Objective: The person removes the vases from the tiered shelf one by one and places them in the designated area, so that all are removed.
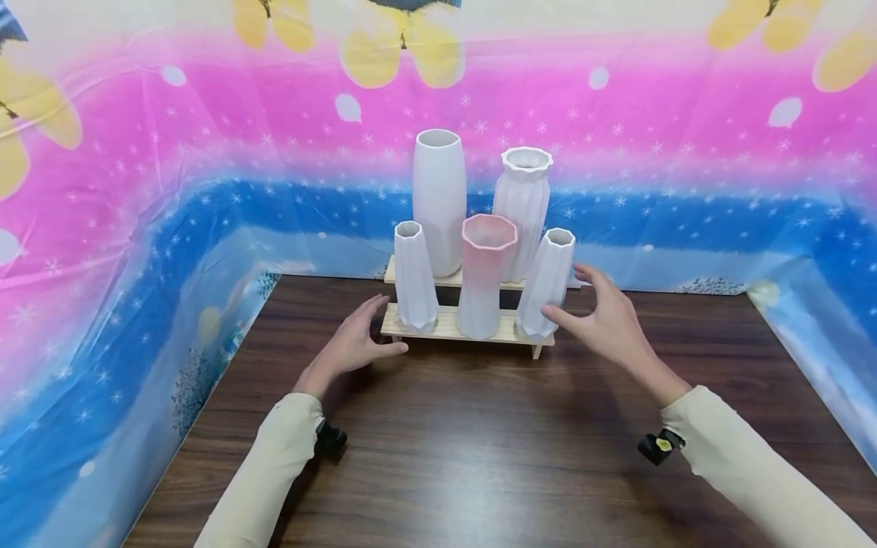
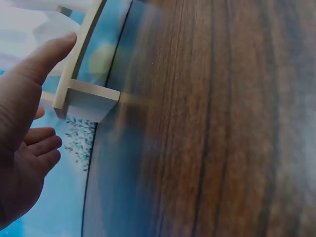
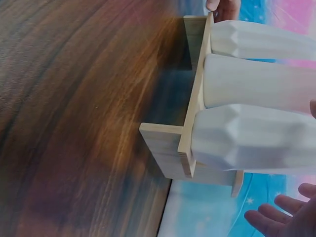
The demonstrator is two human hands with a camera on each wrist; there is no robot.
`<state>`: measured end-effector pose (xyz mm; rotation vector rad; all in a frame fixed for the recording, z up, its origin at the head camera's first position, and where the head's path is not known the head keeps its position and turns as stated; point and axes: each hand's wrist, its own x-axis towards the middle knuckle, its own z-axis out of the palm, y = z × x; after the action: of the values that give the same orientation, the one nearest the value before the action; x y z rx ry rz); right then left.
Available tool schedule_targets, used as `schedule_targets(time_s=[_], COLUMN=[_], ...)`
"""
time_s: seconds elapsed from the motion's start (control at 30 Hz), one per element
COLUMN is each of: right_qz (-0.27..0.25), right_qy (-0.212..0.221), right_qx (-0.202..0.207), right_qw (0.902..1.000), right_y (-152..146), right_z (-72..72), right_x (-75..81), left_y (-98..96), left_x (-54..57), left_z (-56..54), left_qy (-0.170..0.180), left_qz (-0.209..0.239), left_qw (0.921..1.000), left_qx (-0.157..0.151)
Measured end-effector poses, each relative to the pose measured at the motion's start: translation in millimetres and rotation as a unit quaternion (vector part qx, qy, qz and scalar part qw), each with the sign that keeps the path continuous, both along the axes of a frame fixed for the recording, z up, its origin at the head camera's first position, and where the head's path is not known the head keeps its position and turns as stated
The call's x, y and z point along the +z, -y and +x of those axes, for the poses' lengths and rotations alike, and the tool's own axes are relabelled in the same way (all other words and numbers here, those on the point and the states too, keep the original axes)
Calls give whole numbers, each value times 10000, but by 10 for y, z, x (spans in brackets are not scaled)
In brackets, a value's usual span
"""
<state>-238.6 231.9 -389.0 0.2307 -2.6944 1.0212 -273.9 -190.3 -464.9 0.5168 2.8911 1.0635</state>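
A two-step pale wooden stand [image 1: 448,323] holds several vases. On its front step are a small white faceted vase [image 1: 414,278], a pink-rimmed white vase [image 1: 483,281] and another small white faceted vase [image 1: 544,285]. Behind them rise a tall smooth white vase [image 1: 438,202] and a white vase with a scalloped rim [image 1: 524,202]. At the stand's left end is my left hand [image 1: 352,339], thumb and fingers spread, the thumb close by the front board. My right hand [image 1: 610,320] spreads beside the right-hand small vase; its thumb overlaps that vase in the head view.
The stand rests near the back edge of a dark wood-grain table [image 1: 473,441]. A printed pink and blue cloth [image 1: 274,137] hangs behind and at both sides. A small black camera [image 1: 331,440] sits at the left wrist, another black camera [image 1: 659,447] at the right.
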Motion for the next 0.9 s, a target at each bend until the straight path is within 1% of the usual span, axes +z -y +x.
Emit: schedule_targets(time_s=[0.17, 0.27, 0.47, 0.6, 0.73, 0.9], right_qz=[-326, -488, -847, -964, -989, -930], right_qy=[-50, -26, 116, -76, -313, -328], right_qx=[85, 102, 118, 124, 168, 107], right_qw=[9994, 9988, 9963, 9952, 9945, 9951], right_y=[72, 110, 167, 197, 226, 213], right_z=[-95, -139, -192, -198, -183, -133], right_x=[12, 22, 37, 43, 46, 79], left_y=[-10, -6, 4, -2, -2, -3], left_x=[-51, -70, -64, -53, -66, -90], left_z=[-60, -88, -125, -134, -137, -125], left_qy=[82, 108, 92, 77, 16, -42], left_qz=[-7, 40, 98, 105, 141, 251], left_qw=[9999, 9999, 9999, 9999, 9999, 9997], left_qx=[-75, -37, 18, -21, -21, 2])
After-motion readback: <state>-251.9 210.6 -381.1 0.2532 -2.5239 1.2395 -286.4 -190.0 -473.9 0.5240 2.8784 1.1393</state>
